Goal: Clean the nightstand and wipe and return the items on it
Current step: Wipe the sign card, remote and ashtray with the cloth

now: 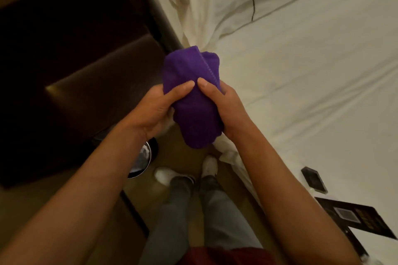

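From the head camera, both hands are gripping a purple cloth (192,101) that is bundled around something; a bit of white is showing at its left edge, but what it is cannot be told. The left hand (155,109) is curling round the cloth's left side with its thumb pressing across the front, and the right hand (224,107) is clamping the right side, the two thumb tips nearly touching. The bundle is hanging in the air between the dark desk (90,75) on the left and the white bed (301,84) on the right. A small dark case (314,180) and a dark flat card (357,219) are lying on the bed near its lower right.
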Action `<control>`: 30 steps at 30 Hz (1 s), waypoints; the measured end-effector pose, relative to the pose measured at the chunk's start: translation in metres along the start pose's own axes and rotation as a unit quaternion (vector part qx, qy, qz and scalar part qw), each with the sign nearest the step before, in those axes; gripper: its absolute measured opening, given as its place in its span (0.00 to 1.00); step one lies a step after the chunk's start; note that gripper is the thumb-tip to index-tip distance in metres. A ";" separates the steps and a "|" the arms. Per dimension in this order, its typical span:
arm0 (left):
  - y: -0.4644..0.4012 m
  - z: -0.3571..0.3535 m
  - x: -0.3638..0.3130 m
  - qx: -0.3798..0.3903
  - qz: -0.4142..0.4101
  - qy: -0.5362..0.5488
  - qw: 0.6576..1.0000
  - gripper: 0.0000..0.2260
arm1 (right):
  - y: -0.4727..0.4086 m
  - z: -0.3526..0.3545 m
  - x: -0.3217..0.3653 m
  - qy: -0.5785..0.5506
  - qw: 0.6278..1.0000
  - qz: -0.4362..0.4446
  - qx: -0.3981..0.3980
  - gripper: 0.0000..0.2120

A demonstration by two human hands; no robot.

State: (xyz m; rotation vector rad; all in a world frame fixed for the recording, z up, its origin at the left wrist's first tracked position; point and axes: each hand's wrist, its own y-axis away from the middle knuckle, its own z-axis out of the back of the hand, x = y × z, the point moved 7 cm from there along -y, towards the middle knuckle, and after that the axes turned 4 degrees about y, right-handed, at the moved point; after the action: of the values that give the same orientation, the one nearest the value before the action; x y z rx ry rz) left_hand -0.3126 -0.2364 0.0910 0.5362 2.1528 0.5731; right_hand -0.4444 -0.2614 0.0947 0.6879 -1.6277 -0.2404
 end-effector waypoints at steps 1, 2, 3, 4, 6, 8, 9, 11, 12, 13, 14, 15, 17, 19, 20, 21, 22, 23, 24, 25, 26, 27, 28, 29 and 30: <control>-0.003 -0.012 0.007 -0.019 -0.010 -0.016 1.000 0.21 | 0.007 0.017 -0.001 -0.029 1.000 -0.001 -0.008 0.16; -0.006 -0.023 0.013 -0.035 -0.023 -0.033 0.999 0.21 | 0.015 0.033 -0.004 -0.073 0.997 -0.010 -0.012 0.19; -0.009 -0.035 0.018 -0.041 -0.030 -0.047 0.998 0.20 | 0.025 0.048 -0.006 -0.131 0.991 -0.024 -0.005 0.22; -0.012 -0.049 0.025 -0.035 -0.028 -0.055 0.997 0.18 | 0.035 0.061 -0.009 -0.182 0.982 -0.038 0.009 0.25; -0.021 -0.083 0.039 0.004 -0.021 -0.083 0.996 0.14 | 0.057 0.086 -0.016 -0.268 0.962 -0.042 0.024 0.32; -0.029 -0.116 0.054 0.032 -0.028 -0.153 0.987 0.14 | 0.081 0.116 -0.016 -0.315 0.949 -0.019 -0.012 0.31; -0.033 -0.132 0.061 0.039 -0.036 -0.199 0.979 0.17 | 0.090 0.129 -0.017 -0.347 0.938 0.023 0.005 0.23; -0.042 -0.162 0.073 0.052 -0.059 -0.298 0.951 0.22 | 0.106 0.147 -0.017 -0.390 0.917 0.067 0.050 0.21; -0.046 -0.177 0.080 0.064 -0.069 -0.339 0.936 0.24 | 0.112 0.155 -0.021 -0.372 0.925 0.062 0.036 0.17; -0.050 -0.190 0.089 0.083 -0.074 -0.371 0.922 0.25 | 0.117 0.166 -0.024 -0.370 0.928 0.038 -0.016 0.21; -0.055 -0.203 0.099 0.106 -0.075 -0.394 0.910 0.26 | 0.121 0.182 -0.033 -0.373 0.925 0.023 -0.063 0.27; -0.059 -0.215 0.111 0.123 -0.073 -0.409 0.901 0.27 | 0.126 0.196 -0.040 -0.359 0.928 0.009 -0.099 0.30; -0.071 -0.230 0.133 0.116 -0.060 -0.411 0.902 0.25 | 0.141 0.221 -0.051 -0.353 0.924 -0.007 -0.151 0.26; -0.083 -0.238 0.154 0.069 -0.041 -0.397 0.914 0.21 | 0.163 0.246 -0.066 -0.371 0.907 -0.005 -0.200 0.22; -0.089 -0.242 0.165 0.048 -0.038 -0.401 0.914 0.18 | 0.180 0.259 -0.072 -0.369 0.899 0.001 -0.237 0.25; -0.093 -0.247 0.176 0.042 -0.041 -0.418 0.907 0.16 | 0.198 0.271 -0.077 -0.354 0.892 0.007 -0.281 0.29; -0.098 -0.252 0.191 0.055 -0.048 -0.446 0.892 0.14 | 0.216 0.282 -0.086 -0.342 0.884 0.019 -0.319 0.30; -0.101 -0.257 0.208 0.080 -0.051 -0.478 0.873 0.13 | 0.236 0.291 -0.096 -0.338 0.872 0.028 -0.352 0.29; -0.105 -0.263 0.227 0.115 -0.054 -0.507 0.852 0.11 | 0.254 0.299 -0.107 -0.338 0.859 0.038 -0.382 0.28; -0.107 -0.271 0.248 0.155 -0.053 -0.537 0.828 0.10 | 0.272 0.307 -0.117 -0.341 0.843 0.043 -0.413 0.26; -0.108 -0.279 0.271 0.194 -0.052 -0.569 0.797 0.10 | 0.288 0.313 -0.130 -0.345 0.829 0.044 -0.439 0.24; -0.109 -0.287 0.292 0.230 -0.056 -0.604 0.761 0.10 | 0.300 0.318 -0.140 -0.347 0.817 0.044 -0.459 0.23; -0.108 -0.296 0.314 0.265 -0.066 -0.641 0.717 0.10 | 0.310 0.322 -0.147 -0.352 0.807 0.048 -0.471 0.22; -0.105 -0.304 0.335 0.299 -0.081 -0.674 0.670 0.11 | 0.320 0.326 -0.155 -0.359 0.795 0.047 -0.486 0.23; -0.102 -0.311 0.354 0.331 -0.102 -0.701 0.623 0.12 | 0.329 0.330 -0.164 -0.364 0.784 0.043 -0.501 0.24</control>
State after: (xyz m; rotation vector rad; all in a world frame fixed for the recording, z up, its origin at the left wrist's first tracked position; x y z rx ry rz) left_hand -0.7818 -0.1894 -0.0095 0.7301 0.7299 -0.7111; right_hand -0.8514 0.0171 0.0692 -0.3766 -1.8964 -1.3239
